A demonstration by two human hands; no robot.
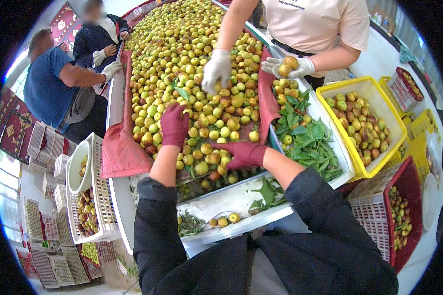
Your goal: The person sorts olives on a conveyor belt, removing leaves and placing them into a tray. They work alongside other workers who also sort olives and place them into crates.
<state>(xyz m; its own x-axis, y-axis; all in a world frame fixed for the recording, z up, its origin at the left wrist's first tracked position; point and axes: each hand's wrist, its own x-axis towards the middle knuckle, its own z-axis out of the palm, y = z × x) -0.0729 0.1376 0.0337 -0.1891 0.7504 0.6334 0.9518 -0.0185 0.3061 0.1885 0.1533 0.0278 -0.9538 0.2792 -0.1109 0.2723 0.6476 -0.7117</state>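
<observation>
Fresh green-and-brown jujubes [195,88] cover a sloping sorting table in front of me. My left hand [175,125], in a maroon glove, rests among them at the near left of the pile. Its fingers bend downward, and what lies beneath them is hidden. My right hand [246,153], gloved the same way, is at the near edge with its thumb and forefinger spread beside several jujubes [214,159]. Below these fruits is a dark slatted grate [249,172], partly covered. A green leaf [181,92] lies on the pile beyond my left hand.
Opposite, a co-worker's white-gloved hand [217,72] reaches into the pile; their other hand [289,67] holds jujubes. A leaf-filled side trough [345,156] and yellow crate [378,171] stand right. A white basket [109,217] with a bowl [74,180] is left. Two people stand farther left.
</observation>
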